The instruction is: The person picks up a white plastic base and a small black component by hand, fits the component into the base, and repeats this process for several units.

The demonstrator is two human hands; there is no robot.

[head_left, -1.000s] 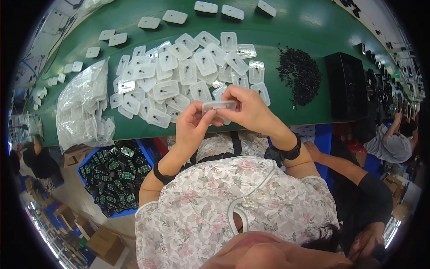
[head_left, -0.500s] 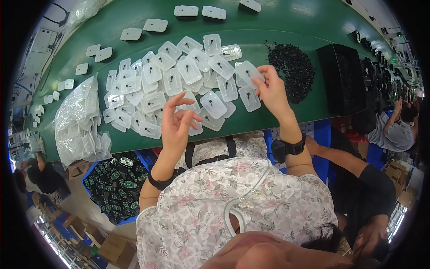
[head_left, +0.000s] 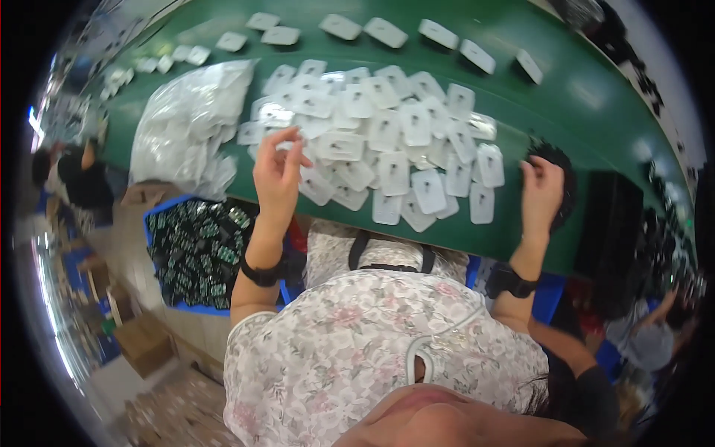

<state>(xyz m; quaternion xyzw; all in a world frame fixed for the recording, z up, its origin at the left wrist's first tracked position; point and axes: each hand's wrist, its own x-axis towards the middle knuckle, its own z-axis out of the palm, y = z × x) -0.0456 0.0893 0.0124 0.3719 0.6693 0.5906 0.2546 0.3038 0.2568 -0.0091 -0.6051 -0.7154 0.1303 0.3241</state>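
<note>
Many translucent white rounded-rectangle plastic covers (head_left: pixel 430 191), most with a small dark piece in the middle, lie heaped on the green table (head_left: pixel 514 97). My left hand (head_left: pixel 278 177) hovers over the heap's near left edge, fingers loosely bent and apart, with nothing visible in it. At the near left side of a pile of tiny black parts (head_left: pixel 562 160) is my right hand (head_left: pixel 543 195). Its fingers are bent together at the pile, and whatever lies between the fingertips is too small and blurred to name.
A clear plastic bag of white pieces (head_left: pixel 186 123) lies left of the heap. White-topped blocks (head_left: pixel 386 33) form a row along the far side. A black box (head_left: pixel 612 223) stands at right. Below the table's left, a blue bin (head_left: pixel 167 296) holds green circuit boards. Other people sit nearby.
My right hand has left the cover it held at the heap's right edge and moved right to the black parts. My left hand stays raised near the heap. The view has shifted.
</note>
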